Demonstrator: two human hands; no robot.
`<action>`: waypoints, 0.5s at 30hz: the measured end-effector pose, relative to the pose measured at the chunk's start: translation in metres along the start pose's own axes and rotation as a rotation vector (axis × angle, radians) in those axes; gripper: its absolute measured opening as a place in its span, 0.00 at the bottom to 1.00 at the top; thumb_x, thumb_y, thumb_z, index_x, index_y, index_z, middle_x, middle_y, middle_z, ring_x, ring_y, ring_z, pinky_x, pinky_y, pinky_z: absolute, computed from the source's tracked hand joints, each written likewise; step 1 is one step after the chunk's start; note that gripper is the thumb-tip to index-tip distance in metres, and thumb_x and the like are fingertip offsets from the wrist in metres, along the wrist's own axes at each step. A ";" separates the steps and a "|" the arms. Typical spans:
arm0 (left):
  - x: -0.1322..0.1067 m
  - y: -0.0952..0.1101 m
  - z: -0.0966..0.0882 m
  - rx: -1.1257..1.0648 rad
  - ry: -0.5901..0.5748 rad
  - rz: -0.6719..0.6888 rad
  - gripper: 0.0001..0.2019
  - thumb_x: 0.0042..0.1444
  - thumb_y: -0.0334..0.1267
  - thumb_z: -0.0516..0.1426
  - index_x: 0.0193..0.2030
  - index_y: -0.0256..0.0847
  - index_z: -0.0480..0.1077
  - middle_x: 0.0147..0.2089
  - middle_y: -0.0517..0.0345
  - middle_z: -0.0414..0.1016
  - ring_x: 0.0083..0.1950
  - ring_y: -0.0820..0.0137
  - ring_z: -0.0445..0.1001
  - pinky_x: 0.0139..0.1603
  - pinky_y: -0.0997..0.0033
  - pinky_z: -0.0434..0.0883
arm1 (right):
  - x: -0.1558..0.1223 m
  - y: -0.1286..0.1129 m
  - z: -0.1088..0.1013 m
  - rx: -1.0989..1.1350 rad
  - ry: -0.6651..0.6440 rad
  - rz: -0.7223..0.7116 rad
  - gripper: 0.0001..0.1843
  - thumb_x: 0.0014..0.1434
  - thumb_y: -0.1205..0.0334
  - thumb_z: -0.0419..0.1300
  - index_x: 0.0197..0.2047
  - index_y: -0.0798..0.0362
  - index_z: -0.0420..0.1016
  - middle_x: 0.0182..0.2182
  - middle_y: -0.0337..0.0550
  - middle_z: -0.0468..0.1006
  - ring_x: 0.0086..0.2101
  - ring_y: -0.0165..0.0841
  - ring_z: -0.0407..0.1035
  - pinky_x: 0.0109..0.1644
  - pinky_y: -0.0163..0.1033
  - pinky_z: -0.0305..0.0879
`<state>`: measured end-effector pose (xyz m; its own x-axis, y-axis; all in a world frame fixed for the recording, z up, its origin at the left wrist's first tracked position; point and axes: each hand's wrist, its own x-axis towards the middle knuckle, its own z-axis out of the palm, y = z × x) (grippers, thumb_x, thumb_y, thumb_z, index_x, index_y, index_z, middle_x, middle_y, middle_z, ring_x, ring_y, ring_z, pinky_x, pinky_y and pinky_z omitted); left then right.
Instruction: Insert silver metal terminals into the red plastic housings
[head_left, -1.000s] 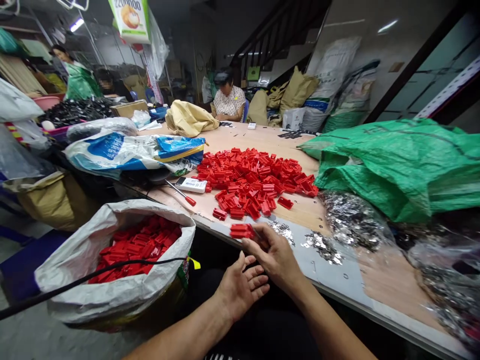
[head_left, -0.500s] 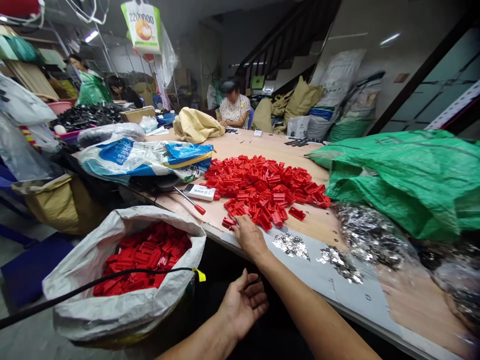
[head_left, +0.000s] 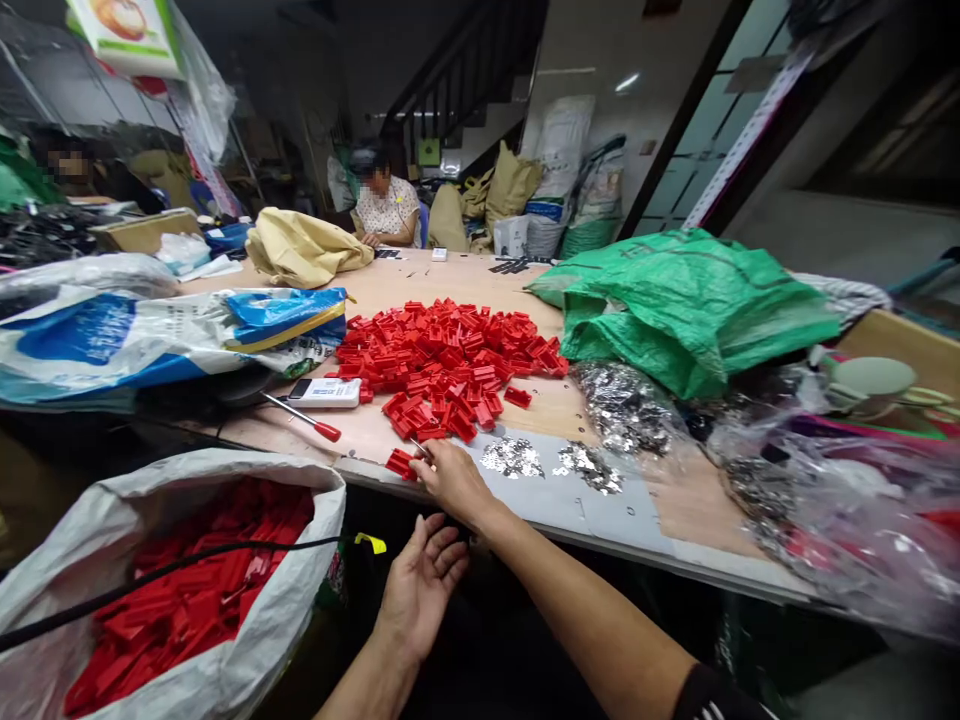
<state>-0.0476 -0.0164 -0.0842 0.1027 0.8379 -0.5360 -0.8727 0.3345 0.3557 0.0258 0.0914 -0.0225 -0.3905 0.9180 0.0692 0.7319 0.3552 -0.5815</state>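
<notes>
My right hand [head_left: 456,487] is at the table's front edge, its fingers pinched on a thin metal piece [head_left: 420,449] whose kind I cannot make out. Just left of these fingertips lies a red plastic part [head_left: 402,464], at the table edge. Whether the fingers touch it, I cannot tell. My left hand [head_left: 421,572] is below the edge, palm up, fingers loosely bent and apart, with nothing seen in it. Behind my right hand spreads a heap of red plastic parts [head_left: 450,360]. Small flat metal pieces [head_left: 513,458] lie to its right, with a second small pile [head_left: 589,467] beyond.
A white sack [head_left: 330,500] of red parts stands at the lower left, crossed by a black cord [head_left: 300,546]. A red-handled tool [head_left: 325,430] and a white box [head_left: 326,392] lie left of the heap. A green sack [head_left: 675,310] sits right. A person [head_left: 386,205] sits opposite.
The view has turned to the right, so the scene sits further left. My right hand has come slightly back toward the table edge, with the red part beside its fingertips. My left hand stays palm up.
</notes>
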 end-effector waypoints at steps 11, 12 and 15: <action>-0.003 -0.027 0.018 0.092 -0.178 0.065 0.11 0.57 0.40 0.58 0.44 0.37 0.72 0.46 0.49 0.77 0.49 0.65 0.75 0.54 0.62 0.69 | -0.109 0.063 -0.035 0.427 -0.113 -0.007 0.12 0.63 0.58 0.52 0.37 0.52 0.76 0.34 0.38 0.80 0.35 0.32 0.72 0.39 0.33 0.64; -0.003 -0.029 0.019 0.111 -0.172 0.049 0.10 0.56 0.40 0.59 0.41 0.36 0.72 0.45 0.49 0.78 0.49 0.64 0.76 0.54 0.61 0.68 | -0.111 0.073 -0.041 0.354 -0.055 0.022 0.13 0.63 0.57 0.51 0.37 0.52 0.75 0.34 0.39 0.79 0.35 0.32 0.72 0.39 0.34 0.64; -0.007 -0.033 0.020 0.183 -0.135 0.005 0.11 0.53 0.40 0.61 0.38 0.37 0.69 0.41 0.49 0.78 0.45 0.62 0.78 0.52 0.59 0.70 | -0.111 0.106 -0.062 0.030 0.200 0.125 0.13 0.63 0.57 0.49 0.38 0.52 0.73 0.34 0.42 0.77 0.35 0.34 0.70 0.40 0.37 0.63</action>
<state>-0.0095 -0.0249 -0.0764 0.1723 0.8858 -0.4309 -0.7737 0.3924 0.4974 0.1815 0.0379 -0.0421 -0.1773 0.9723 0.1523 0.7495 0.2337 -0.6193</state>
